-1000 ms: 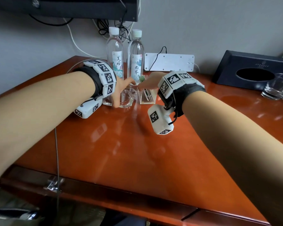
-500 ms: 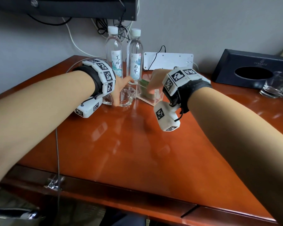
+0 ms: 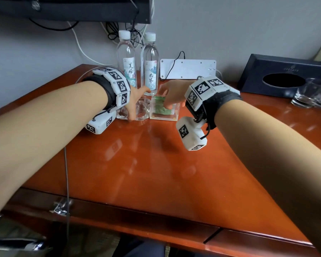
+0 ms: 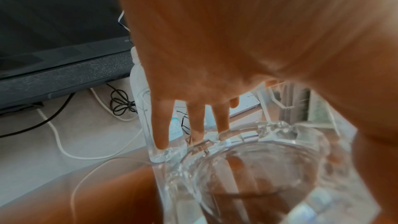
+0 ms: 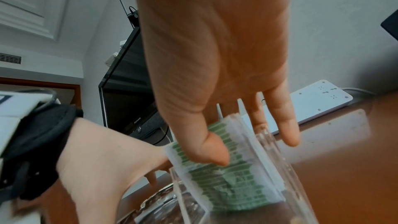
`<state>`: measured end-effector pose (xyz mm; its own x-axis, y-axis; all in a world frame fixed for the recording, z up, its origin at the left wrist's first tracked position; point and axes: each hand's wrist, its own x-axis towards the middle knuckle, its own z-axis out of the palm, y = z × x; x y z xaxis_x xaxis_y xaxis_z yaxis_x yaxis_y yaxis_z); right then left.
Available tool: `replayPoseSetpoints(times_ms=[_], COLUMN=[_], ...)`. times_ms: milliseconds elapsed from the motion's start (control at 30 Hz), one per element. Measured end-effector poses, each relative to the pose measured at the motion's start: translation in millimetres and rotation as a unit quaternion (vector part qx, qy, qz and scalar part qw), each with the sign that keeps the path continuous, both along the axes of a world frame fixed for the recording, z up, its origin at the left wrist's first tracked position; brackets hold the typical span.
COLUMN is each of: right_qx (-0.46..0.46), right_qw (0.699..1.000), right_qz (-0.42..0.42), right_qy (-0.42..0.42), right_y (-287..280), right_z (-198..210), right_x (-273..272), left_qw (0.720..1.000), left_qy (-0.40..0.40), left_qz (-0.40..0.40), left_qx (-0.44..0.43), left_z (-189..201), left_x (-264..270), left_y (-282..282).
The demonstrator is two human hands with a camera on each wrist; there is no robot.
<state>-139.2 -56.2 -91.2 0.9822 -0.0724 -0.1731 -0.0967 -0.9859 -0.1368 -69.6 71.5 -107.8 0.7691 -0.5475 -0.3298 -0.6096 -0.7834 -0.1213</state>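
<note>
A clear glass ashtray (image 3: 141,112) (image 4: 247,168) sits at the back of the red-brown table (image 3: 156,173). My left hand (image 3: 135,97) (image 4: 193,74) spans it, fingertips on the far rim, thumb on the near side. Right beside it stands a clear acrylic box (image 3: 175,114) (image 5: 280,151) with a stack of green-and-white packets (image 3: 160,106) (image 5: 232,185), tipped toward me. My right hand (image 3: 172,93) (image 5: 215,74) pinches the stack, thumb on its front face, fingers behind it.
Two water bottles (image 3: 127,60) (image 3: 149,62) stand just behind the ashtray, a white power strip (image 3: 187,68) behind the box. A black tissue box (image 3: 285,78) and drinking glasses (image 3: 313,95) are at the far right. A cable (image 3: 67,173) hangs over the front left edge.
My right hand has come down onto the packets and the box has tipped toward me from upright. The left hand has stayed on the ashtray.
</note>
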Motion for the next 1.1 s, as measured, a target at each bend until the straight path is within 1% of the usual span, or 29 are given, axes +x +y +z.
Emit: replayPoseSetpoints(times_ms=[300,400,500,567,667,733,800,900,1000,1100], right_qx=[0.0,0.012,0.051,0.078,0.128,0.151,0.148,0.153,0.152,0.123], right_qw=[1.0,1.0,0.998,0.997,0.987,0.981,0.978,0.97,0.965,0.963], right_qz=[0.001,-0.002,-0.006,-0.021,-0.06,-0.08,-0.113,-0.157,-0.187,-0.206], right_qy=[0.009,0.017,0.024,-0.013,-0.076,-0.087,-0.09,-0.104,-0.108,-0.119], right_y=[1.8,-0.3,-2.7,-6.1,-18.3,-29.4,-44.9,-68.3,-92.7,-119.1], right_z=[-3.4,-0.8,4.9,8.9,11.9,13.1,12.3,12.1,13.1,12.6], right_x=[-3.9,-6.3,-11.9,-16.6,-23.1,-25.1,-25.1,-31.4,-41.8,-50.3], left_qw=[0.999,1.0,0.999,0.991,0.97,0.951,0.934,0.92,0.92,0.916], left_qy=[-0.011,0.021,0.03,0.024,0.01,0.004,0.015,0.032,0.043,0.056], left_qz=[-0.001,0.008,0.001,-0.007,-0.003,-0.006,-0.015,-0.039,-0.066,-0.094], left_qx=[0.03,0.018,-0.045,-0.128,-0.245,-0.308,-0.357,-0.388,-0.384,-0.385], left_z=[-2.1,4.8,16.1,24.9,39.9,49.6,58.0,66.7,71.0,71.5], left_x=[3.9,9.7,16.8,21.0,18.9,15.8,10.0,-0.1,-12.7,-24.7], left_y=[-1.9,0.1,0.2,-4.8,-18.9,-33.0,-51.0,-82.8,-115.6,-146.4])
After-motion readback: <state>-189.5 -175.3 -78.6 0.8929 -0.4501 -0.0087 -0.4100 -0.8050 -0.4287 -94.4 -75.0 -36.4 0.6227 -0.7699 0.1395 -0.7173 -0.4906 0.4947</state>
